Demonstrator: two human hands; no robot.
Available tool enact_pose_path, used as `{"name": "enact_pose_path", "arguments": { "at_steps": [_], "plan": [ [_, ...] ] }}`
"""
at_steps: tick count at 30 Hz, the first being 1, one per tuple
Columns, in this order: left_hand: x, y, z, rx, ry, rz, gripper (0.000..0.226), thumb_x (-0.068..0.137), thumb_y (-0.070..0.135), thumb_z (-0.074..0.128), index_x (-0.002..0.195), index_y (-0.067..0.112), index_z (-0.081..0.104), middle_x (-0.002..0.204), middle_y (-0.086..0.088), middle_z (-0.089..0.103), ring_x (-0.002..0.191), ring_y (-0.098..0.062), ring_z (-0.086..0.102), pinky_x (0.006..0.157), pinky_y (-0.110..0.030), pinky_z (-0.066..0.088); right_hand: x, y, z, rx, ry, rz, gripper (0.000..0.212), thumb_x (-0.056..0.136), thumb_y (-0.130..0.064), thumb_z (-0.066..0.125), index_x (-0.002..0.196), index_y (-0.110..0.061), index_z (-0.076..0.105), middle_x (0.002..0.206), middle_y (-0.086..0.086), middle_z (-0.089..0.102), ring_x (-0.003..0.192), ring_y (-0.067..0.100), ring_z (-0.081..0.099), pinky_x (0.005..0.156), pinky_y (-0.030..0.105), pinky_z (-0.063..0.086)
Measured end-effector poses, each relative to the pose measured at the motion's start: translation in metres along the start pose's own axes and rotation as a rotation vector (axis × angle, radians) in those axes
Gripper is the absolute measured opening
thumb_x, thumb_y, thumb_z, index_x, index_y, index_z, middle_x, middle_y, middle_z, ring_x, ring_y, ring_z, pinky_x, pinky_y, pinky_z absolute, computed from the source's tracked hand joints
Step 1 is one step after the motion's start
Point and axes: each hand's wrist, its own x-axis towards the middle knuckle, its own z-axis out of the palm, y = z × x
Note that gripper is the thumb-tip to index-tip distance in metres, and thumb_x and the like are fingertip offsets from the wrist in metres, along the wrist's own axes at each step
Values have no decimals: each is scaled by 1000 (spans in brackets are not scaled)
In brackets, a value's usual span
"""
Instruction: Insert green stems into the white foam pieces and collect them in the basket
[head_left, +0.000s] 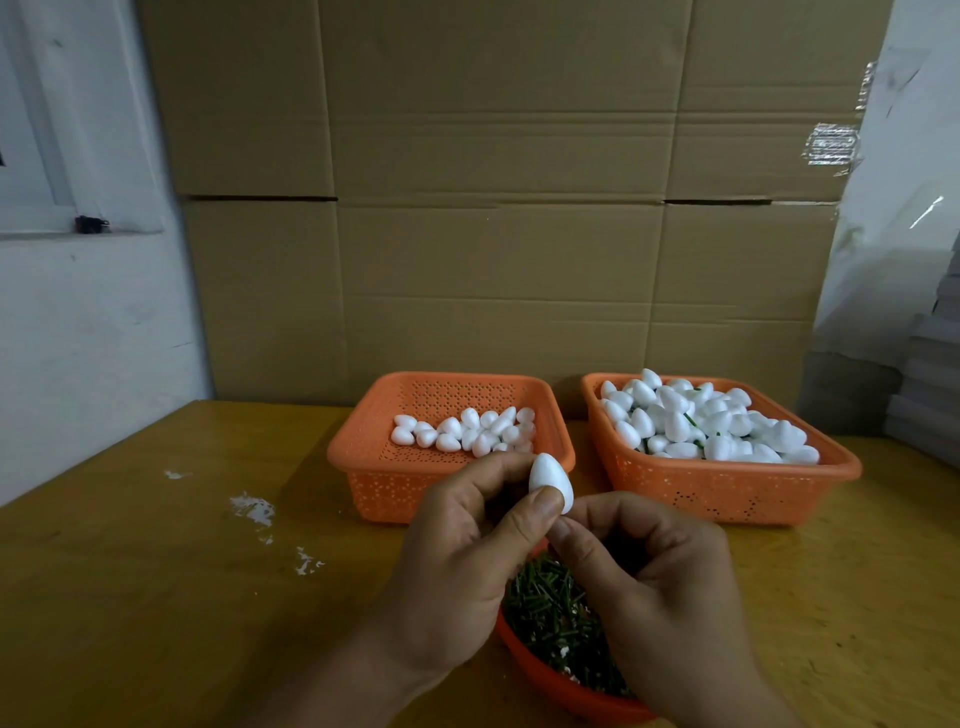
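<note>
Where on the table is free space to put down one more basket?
Free: the table left of the left basket, apart from foam crumbs; also near the right basket. Crowded: the middle, with both hands over the stem tray.

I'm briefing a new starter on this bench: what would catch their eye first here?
First, the white foam egg held up at centre, pinched by the left hand with the right hand closing in beneath it. Behind stand two orange baskets on the table: the left basket with few eggs, the right basket heaped. Under the hands sits an orange bowl of green stems.
</note>
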Motion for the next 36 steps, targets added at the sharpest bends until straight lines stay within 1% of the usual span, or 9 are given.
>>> {"name": "enact_pose_path", "arguments": {
  "at_steps": [4, 9, 15, 19, 22, 26, 31, 34, 36],
  "plan": [
    [1, -4, -2, -23, 37, -69, 25, 83, 38, 72, 103, 22, 74, 68, 8, 60, 60, -4, 50, 58, -17, 44, -1, 0, -1, -14, -5, -9, 9, 83, -21, 70, 81, -28, 75, 64, -10, 73, 55, 0, 66, 53, 6, 45],
    [1, -6, -7, -54, 24, -124, 30, 81, 37, 75, 107, 22, 75, 72, -8, 53, 59, -9, 47, 55, -21, 42, 2, 1, 0, 29, -5, 11, 9, 81, -21, 69, 82, -27, 76, 67, -6, 75, 62, 3, 71, 58, 11, 51],
    [-1, -5, -6, -70, -14, -162, 43, 78, 43, 77, 119, 34, 68, 70, -1, 55, 52, -6, 44, 46, -17, 36, 5, 10, -7, -35, 58, 86, 6, 75, -32, 73, 78, -31, 77, 67, 0, 73, 56, 6, 65, 52, 16, 49],
    [-4, -11, -6, 105, 16, -117, 44, 79, 47, 73, 120, 34, 64, 64, 6, 54, 57, -2, 51, 55, -15, 43, 16, 15, -18, -100, 132, 136, 2, 75, -30, 77, 76, -29, 77, 66, 1, 72, 55, 5, 63, 51, 16, 48],
    [-7, -18, -6, 229, 21, -108, 38, 79, 55, 70, 113, 40, 64, 67, 3, 55, 65, -11, 55, 65, -23, 45, 30, 22, -32, -182, 178, 185, 8, 82, -22, 77, 76, -27, 76, 68, 2, 73, 57, 14, 66, 52, 23, 52],
    [-8, -21, -7, 342, 9, -83, 29, 81, 58, 66, 107, 45, 63, 66, 6, 57, 63, -4, 56, 62, -18, 44, 58, 38, -55, -319, 287, 249, 15, 85, -18, 76, 70, -20, 73, 69, -4, 73, 66, 14, 68, 53, 21, 53],
    [-9, -22, -6, 388, 8, -68, 25, 81, 56, 64, 104, 47, 63, 65, 3, 57, 59, -3, 54, 59, -17, 44, 95, 63, -94, -599, 390, 267, 12, 89, -18, 71, 80, -14, 77, 66, -5, 70, 61, 13, 65, 60, 35, 53],
    [-9, -23, -6, 415, 3, -60, 25, 81, 56, 64, 104, 47, 62, 65, 5, 58, 59, -2, 55, 59, -18, 45, 117, 80, -118, -716, 441, 372, 20, 90, -21, 68, 79, -5, 74, 66, 11, 69, 66, 31, 67, 68, 51, 57],
    [-8, -24, -7, 428, -1, -63, 21, 84, 51, 65, 104, 48, 62, 65, 6, 59, 60, -2, 55, 60, -19, 46, 128, 88, -128, -812, 437, 463, 23, 89, -24, 65, 79, -5, 73, 66, 13, 68, 66, 33, 66, 69, 51, 57]
  ]
}}
